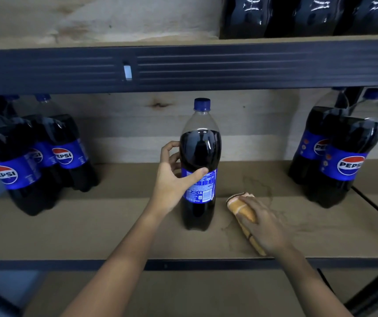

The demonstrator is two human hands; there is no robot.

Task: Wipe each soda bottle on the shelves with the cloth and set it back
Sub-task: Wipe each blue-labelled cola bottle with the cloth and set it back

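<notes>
Head view — left hand (172, 179) grips bottle (199, 161), shelf (92, 229) bare either side.

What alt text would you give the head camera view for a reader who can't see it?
A person's left hand grips an upright soda bottle on a shelf while the right hand holds a folded cloth beside it. More bottles stand on both sides.

1. We see a clear, glossy plastic cola bottle with a blue ridged cap (200, 165) and a shiny blue label.
2. We see a matt brown cardboard-like shelf board (105, 227), faintly stained.
3. The dark blue ribbed metal shelf beam (206, 69) looks smooth.
4. The folded orange-tan cloth (240, 209) looks soft.
5. The pale wooden back panel (126, 124) shows grain.
</notes>
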